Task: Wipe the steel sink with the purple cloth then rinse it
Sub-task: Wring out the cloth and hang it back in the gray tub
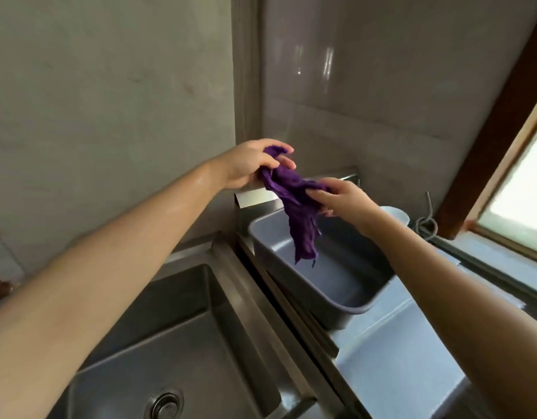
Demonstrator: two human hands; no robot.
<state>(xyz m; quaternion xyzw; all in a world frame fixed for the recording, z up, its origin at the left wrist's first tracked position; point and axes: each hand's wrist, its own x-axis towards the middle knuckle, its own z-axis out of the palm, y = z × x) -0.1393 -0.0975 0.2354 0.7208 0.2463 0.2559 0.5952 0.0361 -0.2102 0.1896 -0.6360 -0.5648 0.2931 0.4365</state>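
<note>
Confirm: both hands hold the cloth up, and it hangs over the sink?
Wrong spot. In the head view the left hand and right hand both hold the cloth, but it hangs over the grey tub beside the sink.

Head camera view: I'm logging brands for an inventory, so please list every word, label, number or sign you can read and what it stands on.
None: no readable text shows anywhere in this view.
The purple cloth, steel sink, grey tub and white cup show plain surfaces.
The drain fitting is too blurred to tell whether it bears any marking.
</note>
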